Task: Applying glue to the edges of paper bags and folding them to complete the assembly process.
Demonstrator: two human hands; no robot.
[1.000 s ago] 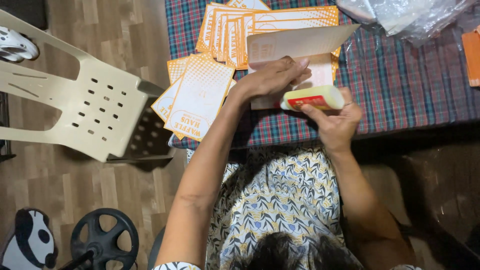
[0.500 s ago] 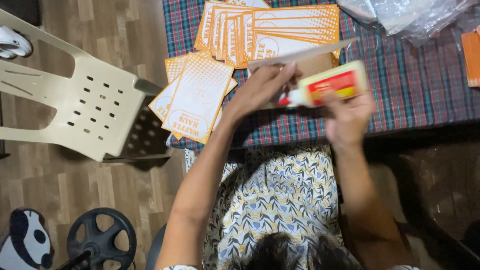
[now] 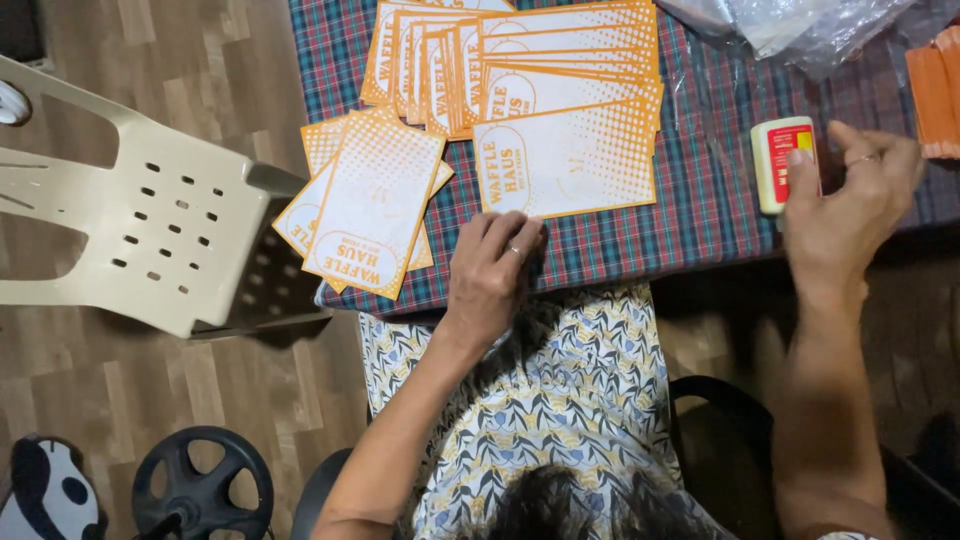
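Left hand (image 3: 490, 275): fingers together, tips on orange-and-white card (image 3: 565, 160) | Right hand (image 3: 850, 205): fingers loosely apart, touching glue bottle (image 3: 783, 163) lying on plaid worktop (image 3: 700, 200) | card stacks beyond left fingers

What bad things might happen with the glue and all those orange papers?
The glue bottle lies on its side by the right hand; whether it is capped is unclear, so glue might leak onto the checked tablecloth. The small stack of orange-and-white paper sleeves overhangs the table's corner and might slide to the floor. The left hand rests at the edge of the nearest sleeve; sticky fingers might smudge it.
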